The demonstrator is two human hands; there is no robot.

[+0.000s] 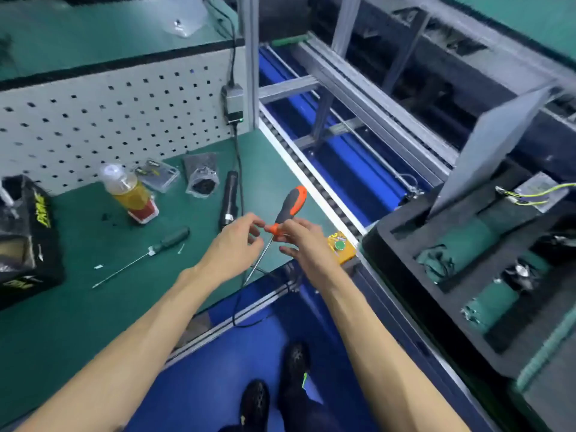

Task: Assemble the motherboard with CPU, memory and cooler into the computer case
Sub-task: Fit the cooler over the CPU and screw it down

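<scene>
An orange and grey screwdriver (288, 207) is held over the green bench edge, handle up and away, shaft (260, 258) pointing down toward me. My right hand (304, 241) grips it at the orange collar below the handle. My left hand (238, 241) is beside it, fingertips pinched at the same collar. A black foam tray (402, 226) with a grey panel (492, 145) standing in it sits at the right on the conveyor. No motherboard or case is clearly visible.
On the bench lie a dark green screwdriver (162, 244), a black torch (229, 198), a yellow bottle (131, 191), bags of small parts (202, 179), a black box (25, 238) at left and a yellow button box (341, 247). A pegboard (109, 120) stands behind.
</scene>
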